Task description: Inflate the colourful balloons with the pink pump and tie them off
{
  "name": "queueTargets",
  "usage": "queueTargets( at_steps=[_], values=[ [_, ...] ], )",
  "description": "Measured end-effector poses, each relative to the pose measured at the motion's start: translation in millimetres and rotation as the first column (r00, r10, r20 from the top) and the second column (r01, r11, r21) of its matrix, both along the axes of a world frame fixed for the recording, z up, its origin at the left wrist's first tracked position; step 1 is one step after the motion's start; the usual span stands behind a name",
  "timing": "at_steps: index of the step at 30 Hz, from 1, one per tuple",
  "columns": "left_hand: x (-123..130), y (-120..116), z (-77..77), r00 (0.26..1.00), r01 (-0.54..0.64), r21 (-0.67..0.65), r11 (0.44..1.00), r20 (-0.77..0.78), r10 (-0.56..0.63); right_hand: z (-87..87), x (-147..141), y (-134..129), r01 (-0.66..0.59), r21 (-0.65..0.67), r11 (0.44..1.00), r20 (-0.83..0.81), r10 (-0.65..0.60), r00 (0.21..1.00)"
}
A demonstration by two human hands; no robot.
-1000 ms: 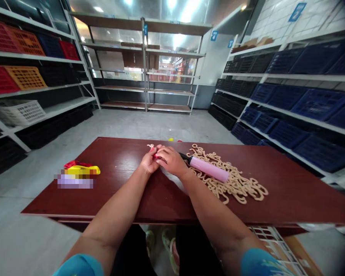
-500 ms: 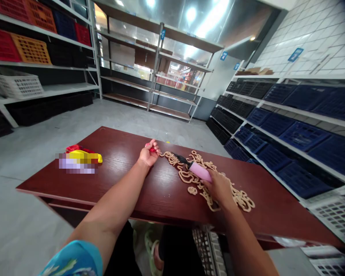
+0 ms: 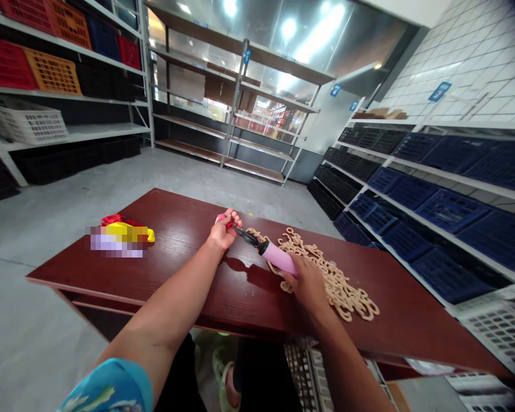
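Observation:
My left hand (image 3: 225, 230) is above the far side of the table, palm up, its fingers curled round a small red balloon (image 3: 220, 218) that is mostly hidden. My right hand (image 3: 306, 281) grips the pink barrel of a hand pump (image 3: 278, 257). The pump's black nozzle points left, its tip at the red balloon by my left fingers; whether it is inside the neck cannot be made out. Beneath and beyond my right hand, a pile of tan, curly, cord-like pieces (image 3: 337, 280) spreads over the dark red table (image 3: 175, 269).
At the table's left lie a yellow item (image 3: 151, 235), a red one (image 3: 111, 219) and a pixelated lavender one (image 3: 111, 246). Blue crates (image 3: 450, 212) fill the right shelving. Coloured crates (image 3: 54, 71) stand on the left rack. A perforated crate (image 3: 300, 369) is below the table's front edge.
My right hand has carried the pump leftward and slightly down, bringing its nozzle from over the tan pieces to the red balloon. My left hand has stayed nearly in place.

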State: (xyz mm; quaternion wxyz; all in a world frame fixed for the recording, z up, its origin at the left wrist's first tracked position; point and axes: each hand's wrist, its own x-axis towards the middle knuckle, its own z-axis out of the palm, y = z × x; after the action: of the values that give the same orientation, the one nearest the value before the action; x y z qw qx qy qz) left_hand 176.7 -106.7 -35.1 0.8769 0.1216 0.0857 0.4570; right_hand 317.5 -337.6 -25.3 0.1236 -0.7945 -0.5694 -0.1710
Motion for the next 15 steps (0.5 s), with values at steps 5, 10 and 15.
queueTargets(
  at_steps=[5, 10, 15],
  values=[
    [5, -4, -0.7, 0.994, -0.033, 0.075, 0.997, -0.098, 0.041, 0.2, -3, 4, 0.018, -0.009, 1.0, 0.004, -0.018, 1.0],
    [10, -8, -0.7, 0.98, -0.125, 0.12, 0.985, -0.141, 0.142, 4.2, -13, 14, 0.011, -0.004, 1.0, -0.014, -0.011, 1.0],
    [8, 2, -2.9, 0.975, -0.179, 0.016, 0.984, -0.131, 0.18, 16.3, -24, 35, -0.027, -0.028, 0.999, -0.014, 0.026, 1.0]
  ],
)
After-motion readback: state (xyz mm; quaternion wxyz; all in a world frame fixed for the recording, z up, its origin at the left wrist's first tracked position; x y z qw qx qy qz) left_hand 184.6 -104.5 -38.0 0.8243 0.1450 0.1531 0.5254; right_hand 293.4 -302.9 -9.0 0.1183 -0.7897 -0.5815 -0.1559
